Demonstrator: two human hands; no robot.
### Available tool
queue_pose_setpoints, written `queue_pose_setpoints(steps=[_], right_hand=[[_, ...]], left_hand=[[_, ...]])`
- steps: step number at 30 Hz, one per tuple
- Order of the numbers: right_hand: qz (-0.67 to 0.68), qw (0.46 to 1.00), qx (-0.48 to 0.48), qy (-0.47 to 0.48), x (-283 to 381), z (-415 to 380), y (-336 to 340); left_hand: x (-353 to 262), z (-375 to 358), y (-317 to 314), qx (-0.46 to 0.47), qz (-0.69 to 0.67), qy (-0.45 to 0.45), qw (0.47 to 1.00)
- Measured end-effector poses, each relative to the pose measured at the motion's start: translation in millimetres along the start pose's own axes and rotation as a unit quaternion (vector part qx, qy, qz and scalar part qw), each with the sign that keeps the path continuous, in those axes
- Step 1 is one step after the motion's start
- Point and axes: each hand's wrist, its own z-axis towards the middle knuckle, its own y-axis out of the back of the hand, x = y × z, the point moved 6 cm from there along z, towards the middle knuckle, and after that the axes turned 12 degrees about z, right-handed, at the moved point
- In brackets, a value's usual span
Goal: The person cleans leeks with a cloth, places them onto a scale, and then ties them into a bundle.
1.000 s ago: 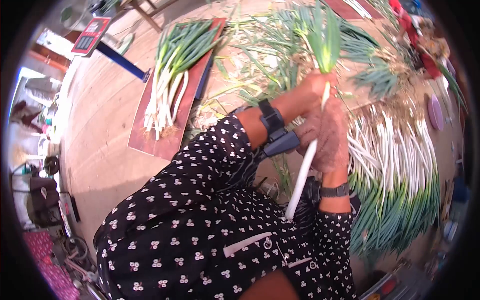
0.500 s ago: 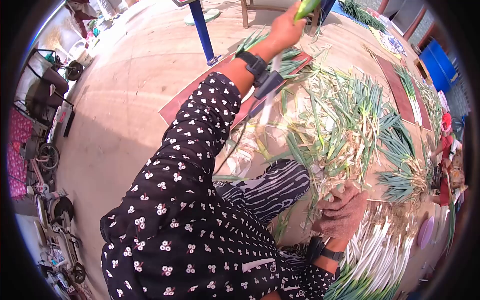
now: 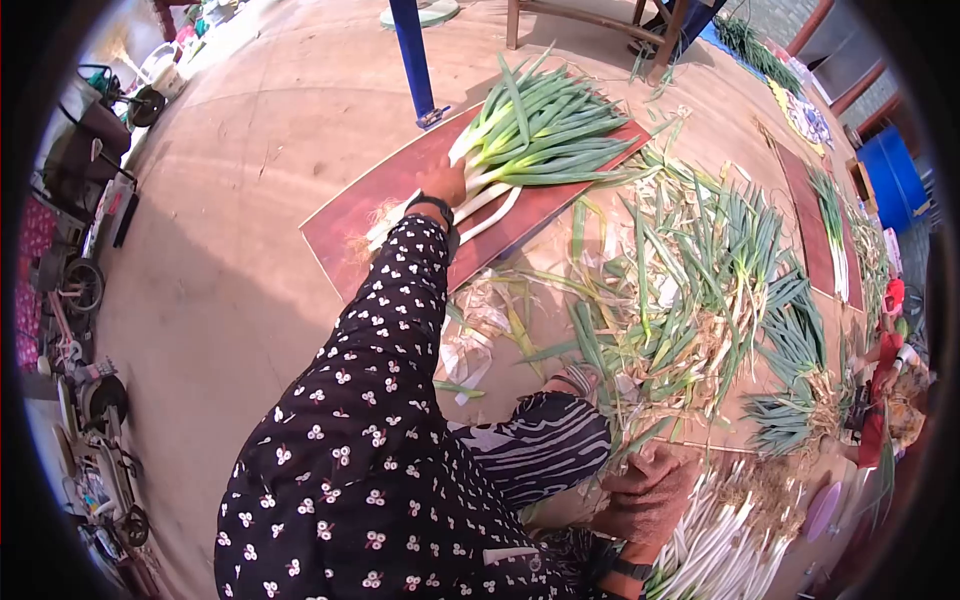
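My left hand (image 3: pixel 443 184) is bare and reaches forward over a reddish-brown board (image 3: pixel 345 225). Its fingers are closed round the white stems of spring onions, part of a bunch of spring onions (image 3: pixel 550 125) lying on the board, green leaves toward the far right and roots toward the near left. On my right hand (image 3: pixel 648 490) is a brownish-pink cloth glove. Its fingers are curled in, low by my knee, beside a pile of white-stemmed spring onions (image 3: pixel 715 530); whatever they may hold is hidden.
Loose leaves and peelings (image 3: pixel 660 290) cover the ground right of the board. A tied-looking bundle of spring onions (image 3: pixel 795 370) lies farther right. A second board (image 3: pixel 810 220), a blue barrel (image 3: pixel 890 175) and a co-worker's sleeve (image 3: pixel 875 390) are beyond. A blue post (image 3: pixel 412 65) stands behind the first board.
My left hand has come down and back toward me from above the board's far end, onto the spring onion stems. The gloved right hand has shifted slightly left and nearer to me.
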Motion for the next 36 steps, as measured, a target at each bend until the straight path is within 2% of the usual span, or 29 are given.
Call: queue_pose_setpoints(steps=[1, 3, 5, 7, 9, 11, 12, 14, 15, 17, 18, 19, 20, 21, 22, 23, 25, 26, 27, 28, 30, 31, 32, 36], right_hand=[[-0.007, 0.999, 0.035, 0.02, 4.1, 4.2, -0.6], [-0.023, 0.988, 0.15, 0.011, 34.1, 23.6, 24.8], [-0.026, 0.985, 0.17, 0.03, 42.2, 29.5, 27.8], [-0.014, 0.992, 0.098, 0.078, 48.1, 33.0, 30.4], [-0.025, 0.991, 0.096, 0.09, 57.7, 36.3, 37.1], [0.047, 0.995, 0.072, 0.044, 55.3, 39.9, 41.0], [0.126, 0.991, 0.052, -0.008, 45.8, 38.6, 33.1], [0.153, 0.988, -0.017, 0.014, 44.6, 38.1, 42.3], [0.097, 0.989, -0.066, 0.086, 51.1, 36.5, 57.3], [0.301, 0.949, -0.086, -0.04, 43.1, 37.6, 60.9], [0.396, 0.906, -0.114, -0.097, 39.4, 36.3, 62.4], [0.414, 0.893, -0.129, -0.118, 43.0, 35.2, 73.0], [0.349, 0.922, -0.133, -0.107, 48.0, 32.1, 86.8], [0.279, 0.945, -0.139, -0.098, 53.1, 28.9, 100.7], [0.209, 0.963, -0.147, -0.09, 58.2, 25.7, 114.7], [0.156, 0.97, -0.181, -0.036, 58.3, 18.6, 121.7], [0.16, 0.974, -0.159, -0.007, 51.9, 10.1, 132.1], [0.217, 0.971, -0.101, -0.029, 46.5, 6.8, 143.2], [0.246, 0.96, -0.126, -0.037, 38.8, 2.2, 147.2], [0.276, 0.948, -0.151, -0.044, 31.1, -2.7, 151.2], [0.272, 0.89, -0.363, -0.038, 9.7, -23.8, 149.1], [0.277, 0.87, -0.406, -0.043, -0.3, -33.6, 147.5], [0.28, 0.862, -0.419, -0.056, -6.2, -37.0, 145.0], [0.281, 0.872, -0.382, -0.123, -29.3, -42.2, 129.4]], left_hand=[[10.4, -6.6, -32.7, 0.007, -0.011, 0.024, 1.0], [19.1, -25.4, -62.6, -0.039, 0.06, -0.01, 0.997], [25.0, -37.3, -61.2, -0.074, 0.064, -0.014, 0.995], [31.6, -45.4, -53.0, -0.081, 0.048, 0.014, 0.995], [32.4, -53.9, -45.8, -0.086, 0.071, 0.034, 0.993], [25.8, -67.8, -35.3, -0.071, 0.059, 0.044, 0.995], [18.1, -74.5, -33.1, -0.045, 0.02, 0.041, 0.998], [-8.1, -93.6, -20.8, -0.048, -0.051, -0.017, 0.997], [-26.2, -104.5, -14.4, -0.04, -0.097, -0.084, 0.991], [-72.9, -129.9, 11.4, -0.047, -0.107, -0.22, 0.969], [-98.1, -148.1, 27.6, -0.048, -0.09, -0.286, 0.953], [-121.5, -166.1, 46.9, -0.077, -0.142, -0.379, 0.911], [-139.2, -194.4, 73.3, -0.097, -0.171, -0.408, 0.892], [-158.0, -226.4, 103.1, -0.064, -0.195, -0.434, 0.877], [-183.9, -243.7, 115.0, -0.077, -0.205, -0.473, 0.854], [-201.3, -275.8, 141.4, -0.071, -0.199, -0.503, 0.838], [-247.0, -321.4, 162.5, -0.098, -0.274, -0.592, 0.751], [-265.3, -351.7, 177.1, -0.068, -0.27, -0.617, 0.736], [-283.6, -380.6, 184.3, -0.042, -0.284, -0.637, 0.715], [-301.2, -407.4, 185.7, -0.016, -0.299, -0.656, 0.693], [-331.6, -456.5, 177.3, 0.037, -0.31, -0.709, 0.632], [-344.2, -474.9, 169.0, -0.005, -0.33, -0.731, 0.598], [-353.2, -490.8, 160.5, -0.046, -0.348, -0.75, 0.56], [-374.2, -509.7, 129.7, -0.078, -0.38, -0.745, 0.543]])
